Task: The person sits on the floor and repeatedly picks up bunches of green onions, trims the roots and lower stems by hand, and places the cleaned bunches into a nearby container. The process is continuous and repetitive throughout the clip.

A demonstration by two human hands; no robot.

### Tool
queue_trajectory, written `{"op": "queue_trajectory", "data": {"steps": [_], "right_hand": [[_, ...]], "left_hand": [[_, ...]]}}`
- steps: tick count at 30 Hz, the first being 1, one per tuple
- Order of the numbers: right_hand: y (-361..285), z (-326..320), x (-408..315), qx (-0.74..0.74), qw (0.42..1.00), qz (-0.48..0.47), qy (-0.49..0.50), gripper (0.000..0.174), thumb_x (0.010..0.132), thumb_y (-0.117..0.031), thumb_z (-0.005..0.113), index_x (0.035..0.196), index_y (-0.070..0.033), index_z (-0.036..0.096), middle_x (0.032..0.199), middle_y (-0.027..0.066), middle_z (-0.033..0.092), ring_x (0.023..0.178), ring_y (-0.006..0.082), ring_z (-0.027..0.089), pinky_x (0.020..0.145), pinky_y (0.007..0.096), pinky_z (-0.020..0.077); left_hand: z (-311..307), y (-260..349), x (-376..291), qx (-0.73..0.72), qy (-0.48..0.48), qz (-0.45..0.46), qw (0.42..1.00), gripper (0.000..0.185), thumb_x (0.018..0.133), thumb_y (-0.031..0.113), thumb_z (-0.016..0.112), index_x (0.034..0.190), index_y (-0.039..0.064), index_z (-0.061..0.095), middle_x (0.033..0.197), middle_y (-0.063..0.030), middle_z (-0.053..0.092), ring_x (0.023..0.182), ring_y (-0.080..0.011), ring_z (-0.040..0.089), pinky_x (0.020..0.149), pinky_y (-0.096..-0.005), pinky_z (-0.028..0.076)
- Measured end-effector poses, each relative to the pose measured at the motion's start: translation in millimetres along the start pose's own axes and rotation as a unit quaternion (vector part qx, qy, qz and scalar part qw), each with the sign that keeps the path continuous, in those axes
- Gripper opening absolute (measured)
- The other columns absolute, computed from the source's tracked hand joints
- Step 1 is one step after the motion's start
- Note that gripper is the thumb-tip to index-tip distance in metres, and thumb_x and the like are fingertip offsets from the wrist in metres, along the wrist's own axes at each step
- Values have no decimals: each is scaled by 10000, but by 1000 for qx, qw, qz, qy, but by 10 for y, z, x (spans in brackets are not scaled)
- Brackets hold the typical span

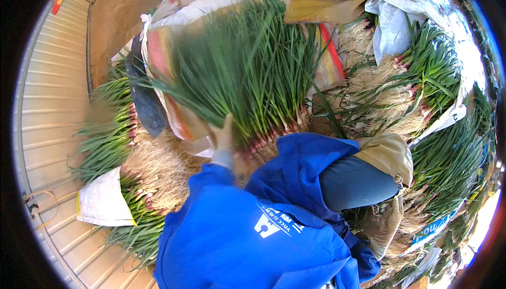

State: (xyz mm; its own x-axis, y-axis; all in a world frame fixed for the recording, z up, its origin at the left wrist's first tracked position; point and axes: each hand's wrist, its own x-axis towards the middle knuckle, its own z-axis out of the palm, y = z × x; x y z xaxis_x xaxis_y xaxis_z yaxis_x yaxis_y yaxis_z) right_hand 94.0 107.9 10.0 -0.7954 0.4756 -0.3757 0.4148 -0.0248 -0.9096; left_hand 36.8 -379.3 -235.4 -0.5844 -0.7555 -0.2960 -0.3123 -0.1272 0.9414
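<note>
A broad heap of green garlic plants (253,71) lies before me, leaves away from me and pinkish stem bases toward me. At the heap's lower left edge is my left hand (223,135), pale and blurred, two of its digits apart against the stems; no grip on a plant can be made out. My right hand (389,225), in a pale glove, is low at the right beside my bent knee, close to a pile of rooted plants (403,206). Its fingers are partly hidden, and whether it holds anything cannot be told.
Woven plastic sacks (324,2) lie under and behind the heap. More plants with long pale roots (158,166) are at the left, partly under a white sack piece (104,198). Further bundles (435,59) are stacked at the right. A ribbed metal panel (55,111) stands along the left side.
</note>
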Motion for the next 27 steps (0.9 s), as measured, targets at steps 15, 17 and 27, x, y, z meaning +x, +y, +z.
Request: {"op": "queue_trajectory", "data": {"steps": [15, 17, 27], "right_hand": [[256, 89, -129, -147, 988, -20, -47, 190, 935, -175, 535, 1004, -15, 612, 821, 26, 593, 676, 123, 537, 615, 253, 437], [184, 121, -188, -144, 988, 50, -17, 156, 934, -65, 478, 985, 19, 599, 846, 44, 560, 713, 146, 514, 640, 270, 431], [448, 172, -334, -180, 976, 52, -113, 373, 917, -220, 588, 1232, -20, 606, 1103, 106, 675, 993, 187, 623, 900, 302, 477]], "left_hand": [[66, -792, 460, -17, 40, -76, 996, 944, 799, 379, 750, 1449, -70, 234, 1466, -186, 367, 1258, -331, 438, 1070, -386, 337], [162, -708, 204, -80, 148, -28, 985, 1019, 780, 424, 753, 1473, -61, 185, 1509, -224, 278, 1363, -345, 320, 1130, -386, 248], [193, 167, 501, 70, -413, -431, 799, 895, 703, 755, 568, 1187, 4, 510, 1109, -247, 558, 951, -378, 539, 798, -474, 446]]}}
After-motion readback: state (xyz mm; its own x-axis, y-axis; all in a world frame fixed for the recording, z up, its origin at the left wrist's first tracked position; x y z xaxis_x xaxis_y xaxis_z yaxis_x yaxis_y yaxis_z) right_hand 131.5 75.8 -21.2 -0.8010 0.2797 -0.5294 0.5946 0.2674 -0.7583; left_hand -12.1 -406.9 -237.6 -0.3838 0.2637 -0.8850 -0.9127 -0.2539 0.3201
